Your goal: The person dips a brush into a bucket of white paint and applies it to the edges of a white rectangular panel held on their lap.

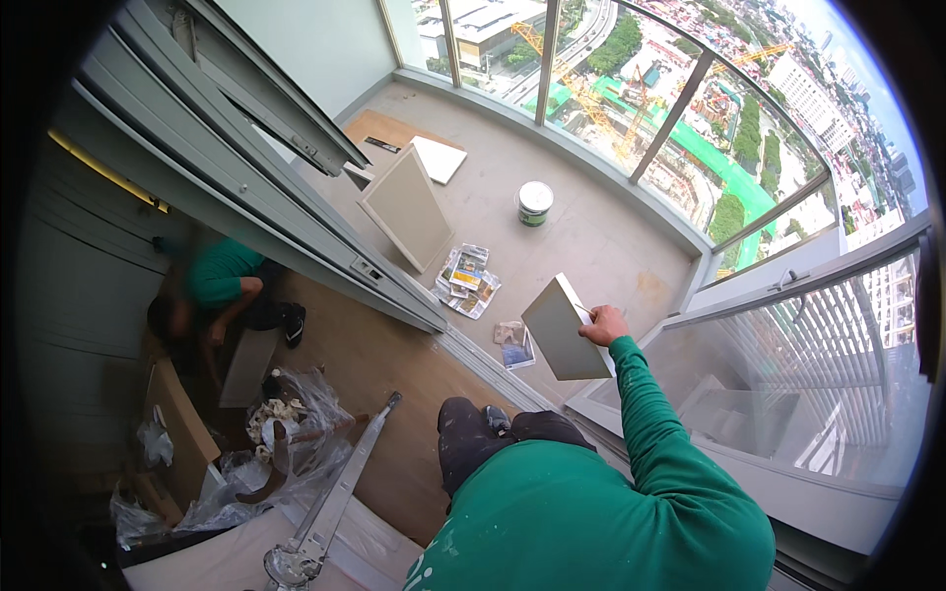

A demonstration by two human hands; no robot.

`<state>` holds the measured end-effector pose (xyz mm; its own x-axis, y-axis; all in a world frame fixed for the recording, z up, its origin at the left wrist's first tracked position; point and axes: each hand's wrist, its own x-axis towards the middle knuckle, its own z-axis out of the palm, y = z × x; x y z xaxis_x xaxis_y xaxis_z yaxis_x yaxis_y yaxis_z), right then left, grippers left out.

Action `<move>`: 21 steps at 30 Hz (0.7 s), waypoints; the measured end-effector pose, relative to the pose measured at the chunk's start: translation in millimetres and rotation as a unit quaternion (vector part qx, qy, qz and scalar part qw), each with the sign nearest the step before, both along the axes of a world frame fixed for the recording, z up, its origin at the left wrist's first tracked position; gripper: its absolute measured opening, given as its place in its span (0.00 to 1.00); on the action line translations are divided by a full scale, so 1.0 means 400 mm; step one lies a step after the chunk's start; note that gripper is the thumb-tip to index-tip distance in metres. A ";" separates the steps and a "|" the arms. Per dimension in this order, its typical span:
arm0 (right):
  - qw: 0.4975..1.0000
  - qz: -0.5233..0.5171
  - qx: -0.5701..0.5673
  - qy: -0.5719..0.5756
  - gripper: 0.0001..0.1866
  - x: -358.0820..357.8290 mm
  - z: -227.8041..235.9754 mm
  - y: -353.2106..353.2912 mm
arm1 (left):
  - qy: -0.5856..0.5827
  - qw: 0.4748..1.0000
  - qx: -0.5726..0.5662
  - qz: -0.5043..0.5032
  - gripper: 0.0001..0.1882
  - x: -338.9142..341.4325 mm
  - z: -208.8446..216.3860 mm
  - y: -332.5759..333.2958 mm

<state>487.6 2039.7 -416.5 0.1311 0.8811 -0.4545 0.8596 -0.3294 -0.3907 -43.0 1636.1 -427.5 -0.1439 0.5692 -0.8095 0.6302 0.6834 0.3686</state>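
Observation:
My right arm, in a green sleeve, reaches out over the balcony floor. The right hand (604,325) is closed on the edge of a rectangular board (558,331) with a grey face and a pale edge. That board is held tilted, close to the sliding door's track. Just left of it, printed sheets (514,345) lie on the floor, and a spread of magazines (467,280) lies farther off. Beyond the board stands a white paint bucket (534,203). My left hand is out of sight.
Another board (407,209) leans near the sliding door frame (370,274), with a white panel (438,160) flat behind it. A glass railing (631,182) bounds the balcony. Indoors, a co-worker (225,276) crouches near plastic sheeting (313,394) and a long metal bar (340,478).

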 end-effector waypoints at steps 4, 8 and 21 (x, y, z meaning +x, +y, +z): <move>0.999 0.032 0.027 -0.034 0.19 0.063 0.157 0.142 | -0.026 0.999 0.001 -0.038 0.24 0.003 -0.022 0.217; 0.995 0.057 0.071 -0.037 0.19 0.135 0.237 0.296 | -0.055 0.997 -0.016 -0.058 0.24 0.044 -0.099 0.396; 0.939 0.340 0.048 -0.016 0.14 -0.002 0.240 0.958 | -0.234 0.967 -0.087 0.045 0.24 0.233 -0.456 0.833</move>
<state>486.6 2422.9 -320.6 -0.4638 0.8031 -0.3740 0.8705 0.3346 -0.3610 50.2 1969.2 -610.1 0.2186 0.4213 -0.8802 0.3575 0.8047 0.4739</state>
